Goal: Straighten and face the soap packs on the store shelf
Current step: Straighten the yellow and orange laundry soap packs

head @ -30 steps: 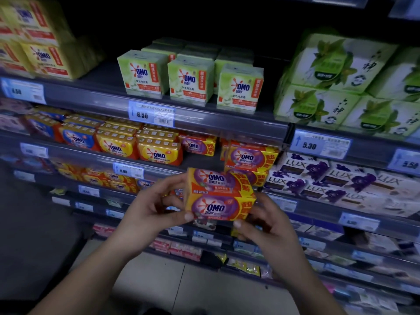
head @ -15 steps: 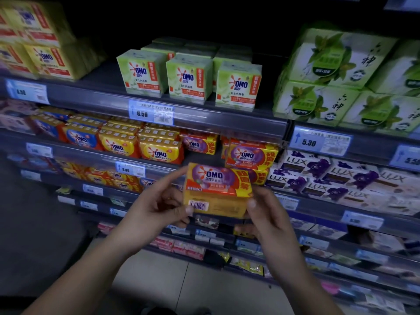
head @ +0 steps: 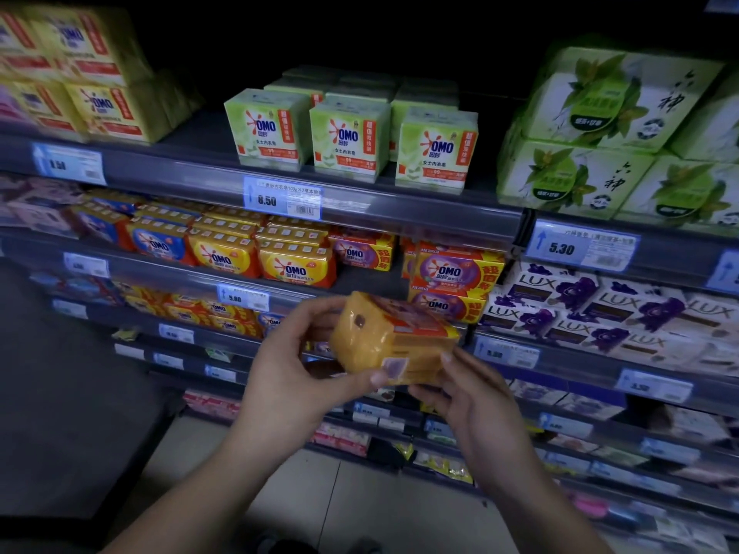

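I hold a yellow OMO soap pack in front of the second shelf, turned so its plain end and underside face me. My left hand grips its left side, thumb under the front edge. My right hand pinches its lower right corner. Behind it, two purple-and-yellow OMO packs lie stacked on the shelf, labels forward. A gap in the row lies to their left, with one more purple OMO pack set further back.
Green OMO boxes stand on the shelf above. Lux soap packs fill the right of the second shelf and orange OMO packs the left. Shelf rail with price tags runs across. Lower shelves and tiled floor lie below.
The pack has been rotated in my hands: its OMO labels faced me before, then the barcode side, and now its plain end and underside show. Both hands shifted slightly right.
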The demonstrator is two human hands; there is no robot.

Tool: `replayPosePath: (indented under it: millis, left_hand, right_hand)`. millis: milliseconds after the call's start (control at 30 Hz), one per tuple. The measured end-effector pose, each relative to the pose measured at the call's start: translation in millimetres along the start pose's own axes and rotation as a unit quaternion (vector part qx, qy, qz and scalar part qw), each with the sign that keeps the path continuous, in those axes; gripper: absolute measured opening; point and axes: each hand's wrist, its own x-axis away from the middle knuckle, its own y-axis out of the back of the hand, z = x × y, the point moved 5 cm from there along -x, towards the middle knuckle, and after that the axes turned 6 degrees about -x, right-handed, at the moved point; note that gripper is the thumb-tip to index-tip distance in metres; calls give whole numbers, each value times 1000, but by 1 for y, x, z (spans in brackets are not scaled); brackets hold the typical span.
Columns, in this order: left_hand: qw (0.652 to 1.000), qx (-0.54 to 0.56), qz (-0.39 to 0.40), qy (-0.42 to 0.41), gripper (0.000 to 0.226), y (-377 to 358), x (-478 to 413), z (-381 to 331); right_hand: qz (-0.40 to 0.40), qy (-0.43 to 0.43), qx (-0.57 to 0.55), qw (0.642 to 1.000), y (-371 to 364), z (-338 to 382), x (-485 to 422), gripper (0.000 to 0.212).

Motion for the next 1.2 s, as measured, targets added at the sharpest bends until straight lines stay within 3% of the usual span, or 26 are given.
replayPosePath:
  millis: [167,300,467,600,900,1067,1200]
  left_hand:
    - [999,-27,-28,-25,74,-4,1,-9]
    - [995,93,11,17,73,0,-3,4]
    - [963,232,84,104,64,-12,-4,31]
    - [954,268,79,109,65,-15,-5,42]
    - [989,143,28,-6,71,3,-15,22]
    - [989,86,111,-39,77,3,-17,20]
    - [991,103,87,-24,57,4,-16,35]
  right_hand:
    - [-8,-1,-24,1000,-2,-1,-6,49]
    - [61,55,-25,996,-6,13,-2,24]
    - [113,152,92,978,-18,34,7,62]
    - [130,182,152,963,-25,40,12,76]
    - [123,112,127,978,-16,31,4,53]
    - [75,103,136,982,-7,18,-5,34]
    - [87,139,157,974,-4,14,-6,32]
